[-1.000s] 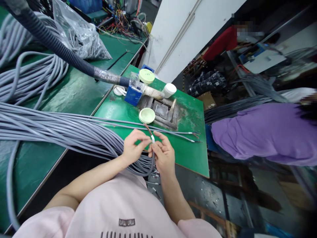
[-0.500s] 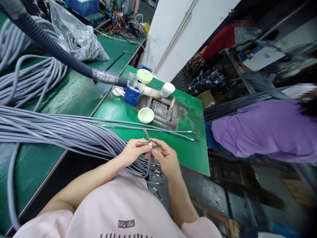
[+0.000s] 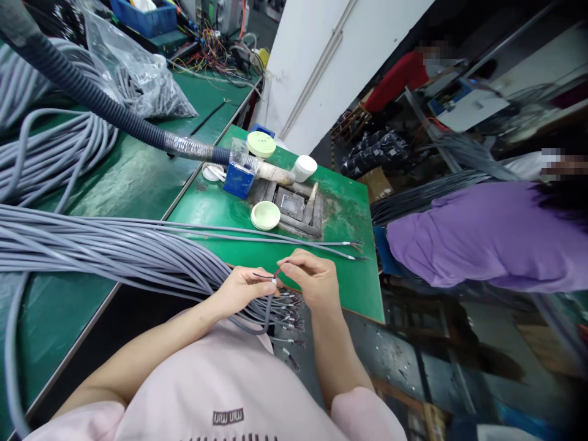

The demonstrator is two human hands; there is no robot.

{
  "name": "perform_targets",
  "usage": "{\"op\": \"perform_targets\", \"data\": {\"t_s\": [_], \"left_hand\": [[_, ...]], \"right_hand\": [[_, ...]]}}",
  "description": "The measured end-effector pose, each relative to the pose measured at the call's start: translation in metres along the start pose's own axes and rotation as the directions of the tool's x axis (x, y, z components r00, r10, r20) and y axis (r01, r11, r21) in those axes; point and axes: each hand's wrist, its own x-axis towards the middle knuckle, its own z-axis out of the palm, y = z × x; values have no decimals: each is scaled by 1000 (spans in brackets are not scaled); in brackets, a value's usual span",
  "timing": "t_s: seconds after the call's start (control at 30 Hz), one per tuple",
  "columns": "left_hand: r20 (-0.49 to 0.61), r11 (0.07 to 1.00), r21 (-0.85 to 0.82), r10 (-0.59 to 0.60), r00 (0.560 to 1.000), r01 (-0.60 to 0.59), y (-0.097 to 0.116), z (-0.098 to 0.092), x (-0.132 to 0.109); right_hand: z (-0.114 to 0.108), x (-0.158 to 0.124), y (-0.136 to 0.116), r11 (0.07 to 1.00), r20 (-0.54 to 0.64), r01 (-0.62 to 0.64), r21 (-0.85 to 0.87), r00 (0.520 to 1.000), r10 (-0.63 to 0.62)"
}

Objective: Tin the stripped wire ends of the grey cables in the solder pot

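Note:
My left hand (image 3: 245, 289) pinches the end of a grey cable (image 3: 267, 309) just at its white band (image 3: 274, 281). A dark wire sticks out to the left over those fingers. With thumb and forefinger closed, my right hand (image 3: 315, 278) grips the reddish wires (image 3: 279, 269) that come out of the same cable end. A thick bundle of grey cables (image 3: 174, 251) runs in from the left and droops over the table edge beside my left hand. Two cables (image 3: 316, 243) lie apart on the green table, their stripped ends pointing right.
Beyond my hands, the green table (image 3: 211, 211) bears a pale green dish (image 3: 265, 215), a white cup (image 3: 304, 168), a soot-stained metal block (image 3: 291, 205) and a corrugated hose (image 3: 138, 128). A person in purple (image 3: 487, 236) is at the right, another in red (image 3: 399, 79) farther back.
My right hand has moved up from the cable's band to the wires and now grips the red ones, bending them rightward. My left hand keeps its pinch. The view has shifted slightly.

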Motion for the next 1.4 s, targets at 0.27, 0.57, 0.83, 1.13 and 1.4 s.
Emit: {"op": "perform_targets", "data": {"t_s": [0.27, 0.57, 0.83, 1.13, 1.4], "left_hand": [[-179, 979, -196, -99, 979, 63, 2, -4, 5], [-200, 912, -406, -147, 969, 54, 12, -2, 14], [-166, 923, -384, -96, 981, 26, 21, -2, 17], [-332, 948, 255, 272, 903, -192, 35, -29, 0], [-370, 983, 133, 168, 914, -127, 36, -30, 7]], "right_hand": [[5, -13, 22, 996, -133, 92, -15, 987, -94], [-3, -21, 33, 649, 243, 626, -432, 774, -585], [0, -10, 38, 420, 329, 728, -542, 644, -691], [-17, 37, 22, 689, -113, 551, -471, 737, -667], [1, 23, 15, 761, -224, 517, -393, 749, -624]]}}
